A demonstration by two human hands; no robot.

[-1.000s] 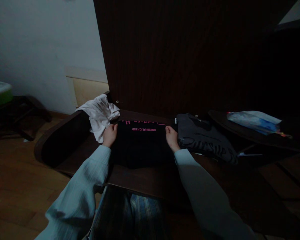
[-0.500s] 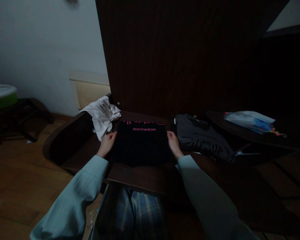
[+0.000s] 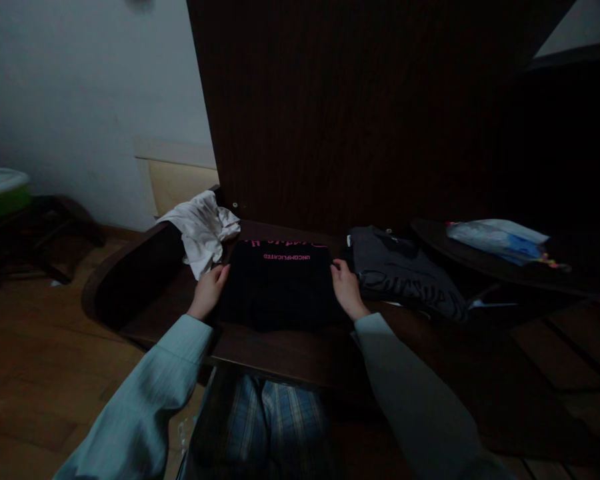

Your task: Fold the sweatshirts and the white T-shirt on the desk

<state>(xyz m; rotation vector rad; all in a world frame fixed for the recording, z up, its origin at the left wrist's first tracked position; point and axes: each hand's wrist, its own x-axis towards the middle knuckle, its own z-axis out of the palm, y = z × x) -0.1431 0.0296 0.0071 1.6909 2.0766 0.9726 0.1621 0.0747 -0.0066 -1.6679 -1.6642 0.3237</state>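
A black folded T-shirt (image 3: 283,290) with pink lettering lies on the dark wooden bench (image 3: 275,347) in front of me. The lettering faces away from me, upside down. At its left edge my left hand (image 3: 209,291) is closed, fingers pinching the cloth. My right hand (image 3: 347,288) pinches the opposite edge, thumb and fingertips together near the upper right corner. To the right lies a folded dark grey garment (image 3: 405,270) with black script. A crumpled white cloth (image 3: 204,230) drapes over the bench's left arm.
On the right, a dark rounded surface (image 3: 430,243) bears a white and blue plastic package (image 3: 497,239). A tall dark wooden panel (image 3: 360,120) rises behind the bench. Far left, a green tub with a pale lid (image 3: 4,193) stands on a dark stool (image 3: 40,230).
Both hands stay at the shirt's sides; the right has shifted slightly in along its edge. The whole view has moved a little, and the shirt lies much as before.
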